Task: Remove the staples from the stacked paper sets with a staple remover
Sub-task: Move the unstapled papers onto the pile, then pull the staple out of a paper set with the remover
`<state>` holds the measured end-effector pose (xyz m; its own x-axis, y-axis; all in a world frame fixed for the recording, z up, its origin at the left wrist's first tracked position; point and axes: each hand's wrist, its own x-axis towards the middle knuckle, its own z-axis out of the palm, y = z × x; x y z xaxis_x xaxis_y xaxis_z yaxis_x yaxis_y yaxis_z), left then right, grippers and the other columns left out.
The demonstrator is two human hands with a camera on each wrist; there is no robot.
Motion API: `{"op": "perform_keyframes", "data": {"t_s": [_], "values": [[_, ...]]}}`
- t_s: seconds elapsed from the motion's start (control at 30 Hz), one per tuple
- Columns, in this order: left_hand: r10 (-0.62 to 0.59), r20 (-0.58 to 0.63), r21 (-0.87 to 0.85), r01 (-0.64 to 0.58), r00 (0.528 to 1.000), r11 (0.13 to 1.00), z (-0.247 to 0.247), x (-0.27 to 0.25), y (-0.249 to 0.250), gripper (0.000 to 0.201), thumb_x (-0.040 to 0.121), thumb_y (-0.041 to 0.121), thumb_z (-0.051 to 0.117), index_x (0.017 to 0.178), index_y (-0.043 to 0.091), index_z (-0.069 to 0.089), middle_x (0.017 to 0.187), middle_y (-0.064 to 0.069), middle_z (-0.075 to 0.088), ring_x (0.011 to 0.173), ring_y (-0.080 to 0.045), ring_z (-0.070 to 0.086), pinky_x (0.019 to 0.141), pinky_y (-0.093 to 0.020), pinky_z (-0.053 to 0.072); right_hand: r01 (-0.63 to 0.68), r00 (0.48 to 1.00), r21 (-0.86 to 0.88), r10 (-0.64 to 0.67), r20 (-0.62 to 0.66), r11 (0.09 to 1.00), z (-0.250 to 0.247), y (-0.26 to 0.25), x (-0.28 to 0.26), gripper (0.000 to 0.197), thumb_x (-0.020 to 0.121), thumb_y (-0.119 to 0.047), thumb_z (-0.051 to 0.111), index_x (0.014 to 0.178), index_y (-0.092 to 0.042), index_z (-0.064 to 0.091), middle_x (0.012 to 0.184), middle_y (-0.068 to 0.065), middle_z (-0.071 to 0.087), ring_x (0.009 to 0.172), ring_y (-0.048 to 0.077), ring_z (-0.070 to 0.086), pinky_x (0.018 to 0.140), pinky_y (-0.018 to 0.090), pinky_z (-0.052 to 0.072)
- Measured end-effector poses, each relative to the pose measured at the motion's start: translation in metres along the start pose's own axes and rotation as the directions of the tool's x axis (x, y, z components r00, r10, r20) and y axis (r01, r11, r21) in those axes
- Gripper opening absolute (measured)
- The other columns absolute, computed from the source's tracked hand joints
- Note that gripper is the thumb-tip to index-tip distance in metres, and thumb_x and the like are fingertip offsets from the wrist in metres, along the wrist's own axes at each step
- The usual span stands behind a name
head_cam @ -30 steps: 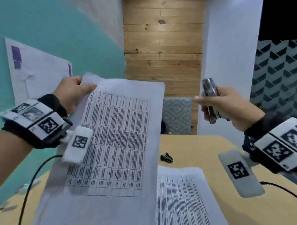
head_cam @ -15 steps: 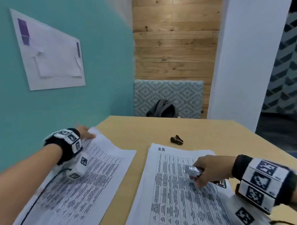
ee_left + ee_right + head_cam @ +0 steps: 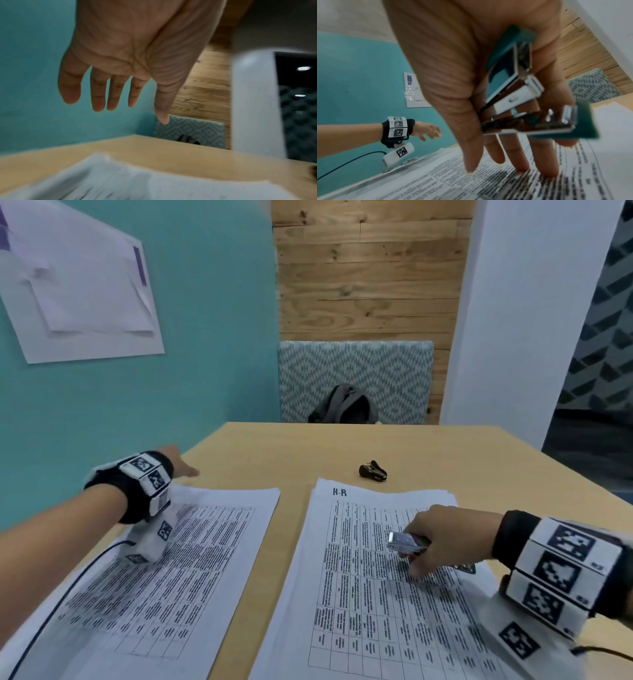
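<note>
Two printed paper sets lie side by side on the wooden table (image 3: 479, 467). My left hand (image 3: 178, 463) hovers open over the far edge of the left set (image 3: 191, 559), fingers spread and holding nothing (image 3: 120, 88). My right hand (image 3: 442, 539) grips a teal and chrome stapler-like tool (image 3: 406, 542) against its palm. In the right wrist view the tool (image 3: 522, 102) shows clearly, and the fingertips (image 3: 522, 167) touch the right set (image 3: 505, 186). A small black claw staple remover (image 3: 372, 471) sits alone on the table beyond the right set (image 3: 359, 594).
A teal wall (image 3: 205, 337) runs close along the table's left side, with a white sheet (image 3: 78, 296) stuck on it. Behind the table stands a patterned chair (image 3: 356, 368) with a dark bag (image 3: 346, 405). A black cable (image 3: 61, 601) trails from my left wrist over the left set.
The paper set my left hand held up now lies flat on the left of the table, and that hand has let go. My right hand came down with the tool onto the right set.
</note>
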<state>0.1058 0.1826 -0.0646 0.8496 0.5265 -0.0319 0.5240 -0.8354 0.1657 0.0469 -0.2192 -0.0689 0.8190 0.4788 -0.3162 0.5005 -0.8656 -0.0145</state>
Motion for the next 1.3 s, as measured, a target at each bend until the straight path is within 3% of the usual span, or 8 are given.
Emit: {"op": "perform_keyframes", "data": {"t_s": [0.2, 0.33, 0.5, 0.7, 0.9, 1.03, 1.17, 1.3], "values": [[0.396, 0.052, 0.051, -0.399, 0.917, 0.916, -0.004, -0.083, 0.096, 0.037, 0.092, 0.033, 0.054, 0.115, 0.004, 0.062, 0.114, -0.009, 0.062, 0.108, -0.025, 0.055, 0.087, -0.028, 0.042, 0.009, 1.000, -0.033, -0.010, -0.022, 0.999, 0.002, -0.002, -0.001, 0.040, 0.085, -0.037, 0.063, 0.064, -0.017, 0.035, 0.061, -0.003, 0.039, 0.053, 0.012, 0.034, 0.051, 0.026, 0.026], [0.360, 0.372, -0.326, -0.243, 0.856, 0.914, 0.031, -0.107, 0.133, 0.036, 0.093, 0.025, 0.054, 0.119, 0.000, 0.057, 0.094, -0.004, 0.053, 0.078, -0.016, 0.047, 0.059, -0.021, 0.036, 0.024, 0.999, -0.074, -0.025, -0.021, 0.997, 0.002, -0.003, -0.003, 0.037, 0.086, -0.037, 0.062, 0.066, -0.017, 0.038, 0.062, -0.003, 0.040, 0.053, 0.011, 0.035, 0.051, 0.026, 0.027], [0.308, 0.401, -0.302, -0.193, 0.863, 0.934, 0.046, -0.107, 0.149, 0.040, 0.095, 0.026, 0.051, 0.126, 0.000, 0.050, 0.104, -0.008, 0.052, 0.086, -0.017, 0.043, 0.056, -0.020, 0.035, 0.045, 0.998, -0.084, -0.048, -0.032, 0.995, 0.003, -0.001, -0.004, 0.038, 0.087, -0.037, 0.061, 0.062, -0.021, 0.037, 0.061, -0.004, 0.041, 0.053, 0.010, 0.037, 0.052, 0.024, 0.029], [0.218, 0.495, -0.389, -0.010, 0.841, 0.921, 0.053, -0.104, 0.153, 0.055, 0.092, 0.024, 0.056, 0.138, 0.002, 0.037, 0.145, -0.013, 0.041, 0.131, -0.027, 0.042, 0.089, -0.028, 0.039, 0.047, 0.998, -0.069, -0.050, -0.041, 0.997, 0.004, 0.001, -0.002, 0.035, 0.085, -0.036, 0.063, 0.063, -0.022, 0.039, 0.063, -0.005, 0.043, 0.055, 0.009, 0.039, 0.053, 0.026, 0.032], [0.221, 0.668, -0.490, 0.196, 0.711, 0.849, 0.052, -0.099, 0.149, 0.028, 0.089, 0.031, 0.060, 0.080, 0.005, 0.055, 0.082, -0.010, 0.057, 0.073, -0.022, 0.052, 0.075, -0.032, 0.043, 0.064, 0.997, -0.070, -0.067, -0.047, 0.995, 0.004, -0.001, 0.000, 0.035, 0.085, -0.038, 0.063, 0.065, -0.020, 0.040, 0.063, -0.004, 0.043, 0.055, 0.010, 0.038, 0.053, 0.026, 0.032], [0.282, 0.540, -0.582, 0.111, 0.793, 0.805, 0.052, -0.097, 0.149, 0.037, 0.084, 0.026, 0.068, 0.109, 0.001, 0.058, 0.111, -0.015, 0.062, 0.103, -0.029, 0.058, 0.103, -0.042, 0.041, 0.064, 0.997, -0.066, -0.067, -0.049, 0.996, 0.004, -0.001, -0.001, 0.036, 0.085, -0.038, 0.063, 0.063, -0.021, 0.040, 0.062, -0.005, 0.043, 0.055, 0.010, 0.039, 0.053, 0.026, 0.032], [0.339, 0.409, -0.488, -0.111, 0.847, 0.866, 0.047, -0.104, 0.152, 0.049, 0.085, 0.035, 0.065, 0.120, 0.002, 0.057, 0.120, -0.011, 0.059, 0.103, -0.025, 0.054, 0.081, -0.029, 0.045, 0.065, 0.996, -0.074, -0.069, -0.049, 0.995, 0.005, -0.002, -0.001, 0.035, 0.085, -0.039, 0.063, 0.065, -0.021, 0.041, 0.062, -0.004, 0.044, 0.058, 0.014, 0.041, 0.053, 0.026, 0.032], [0.451, 0.597, -0.556, -0.062, 0.664, 0.829, 0.051, -0.111, 0.158, 0.041, 0.092, 0.024, 0.056, 0.126, 0.001, 0.051, 0.128, -0.018, 0.056, 0.113, -0.032, 0.055, 0.098, -0.043, 0.044, 0.065, 0.997, -0.068, -0.068, -0.042, 0.996, 0.005, -0.003, -0.002, 0.035, 0.085, -0.039, 0.063, 0.064, -0.022, 0.041, 0.063, -0.005, 0.044, 0.059, 0.014, 0.042, 0.053, 0.024, 0.032]]}}
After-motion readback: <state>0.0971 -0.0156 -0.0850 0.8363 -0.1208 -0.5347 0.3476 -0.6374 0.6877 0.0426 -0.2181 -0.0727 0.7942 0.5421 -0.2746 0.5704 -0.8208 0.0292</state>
